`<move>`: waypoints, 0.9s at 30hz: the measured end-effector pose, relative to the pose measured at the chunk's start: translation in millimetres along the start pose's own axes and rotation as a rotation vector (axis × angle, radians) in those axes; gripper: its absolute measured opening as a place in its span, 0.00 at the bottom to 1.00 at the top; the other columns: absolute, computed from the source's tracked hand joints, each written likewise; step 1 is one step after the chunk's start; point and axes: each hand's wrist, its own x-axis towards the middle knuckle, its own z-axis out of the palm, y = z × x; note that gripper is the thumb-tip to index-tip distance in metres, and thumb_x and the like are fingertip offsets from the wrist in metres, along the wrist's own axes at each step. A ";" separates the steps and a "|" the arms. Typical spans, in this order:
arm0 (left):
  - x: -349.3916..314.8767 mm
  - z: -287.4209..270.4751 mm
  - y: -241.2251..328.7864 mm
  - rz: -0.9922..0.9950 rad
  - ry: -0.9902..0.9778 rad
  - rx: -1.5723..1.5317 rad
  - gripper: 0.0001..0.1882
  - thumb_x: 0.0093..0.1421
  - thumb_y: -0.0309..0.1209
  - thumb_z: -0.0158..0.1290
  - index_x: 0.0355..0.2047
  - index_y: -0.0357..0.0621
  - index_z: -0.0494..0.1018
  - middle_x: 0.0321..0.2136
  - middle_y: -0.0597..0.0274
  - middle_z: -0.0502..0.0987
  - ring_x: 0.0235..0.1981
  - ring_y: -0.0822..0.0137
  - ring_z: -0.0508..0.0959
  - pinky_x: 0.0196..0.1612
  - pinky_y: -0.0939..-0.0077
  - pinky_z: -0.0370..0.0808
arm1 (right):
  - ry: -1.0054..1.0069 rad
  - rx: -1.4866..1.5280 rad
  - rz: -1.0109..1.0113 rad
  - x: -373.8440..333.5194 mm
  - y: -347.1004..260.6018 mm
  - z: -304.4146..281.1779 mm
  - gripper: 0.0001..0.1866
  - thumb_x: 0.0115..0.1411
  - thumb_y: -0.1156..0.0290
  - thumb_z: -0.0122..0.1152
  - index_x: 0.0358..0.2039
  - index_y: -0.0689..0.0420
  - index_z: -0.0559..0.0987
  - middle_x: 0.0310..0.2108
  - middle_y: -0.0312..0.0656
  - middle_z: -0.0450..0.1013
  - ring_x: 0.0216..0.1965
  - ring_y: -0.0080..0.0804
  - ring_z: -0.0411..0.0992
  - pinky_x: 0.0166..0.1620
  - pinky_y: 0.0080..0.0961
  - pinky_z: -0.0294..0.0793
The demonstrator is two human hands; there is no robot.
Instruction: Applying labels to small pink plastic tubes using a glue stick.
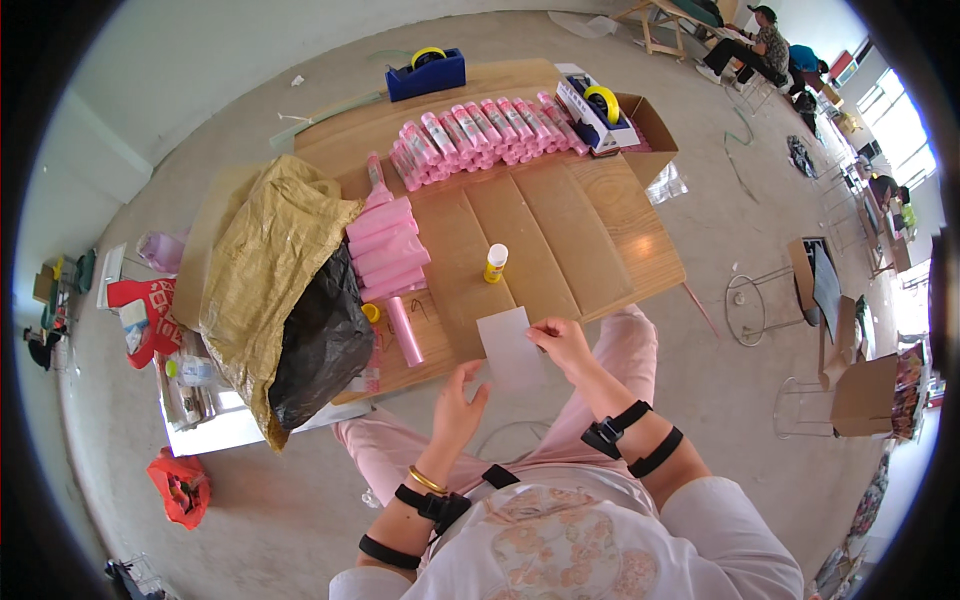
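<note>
Pinching a paper point(508, 345) at the near edge of the desk point(640, 232), the right hand point(566, 345) faces the left hand point(458, 408), loosely open.

The one fisheye view looks steeply down from above the near side of the table point(645, 243), close to the white paper point(510, 350) at that edge, facing across; beyond the table, distances seem hard to judge.
</note>
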 end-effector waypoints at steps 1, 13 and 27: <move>0.5 -3.1 1.6 0.152 0.030 0.135 0.22 0.51 0.24 0.53 0.47 0.38 0.66 0.46 0.53 0.71 0.46 0.54 0.72 0.49 0.66 0.67 | -0.007 0.000 -0.022 4.1 0.7 3.1 0.07 0.52 0.72 0.63 0.28 0.63 0.80 0.24 0.36 0.75 0.27 0.19 0.70 0.31 0.17 0.68; 13.7 -8.2 0.0 0.521 -0.001 0.785 0.32 0.43 0.21 0.50 0.53 0.36 0.60 0.57 0.53 0.59 0.57 0.55 0.61 0.57 0.61 0.59 | 0.146 -0.433 -0.242 9.6 -9.4 30.1 0.09 0.47 0.69 0.64 0.28 0.60 0.80 0.24 0.44 0.77 0.26 0.33 0.75 0.31 0.27 0.72; 16.8 -6.8 -9.6 0.608 0.019 0.919 0.28 0.49 0.24 0.46 0.53 0.35 0.60 0.57 0.51 0.59 0.56 0.56 0.62 0.56 0.63 0.61 | 0.207 -0.577 -0.251 2.3 -17.4 34.9 0.14 0.48 0.70 0.63 0.35 0.56 0.73 0.24 0.40 0.75 0.29 0.38 0.74 0.33 0.34 0.72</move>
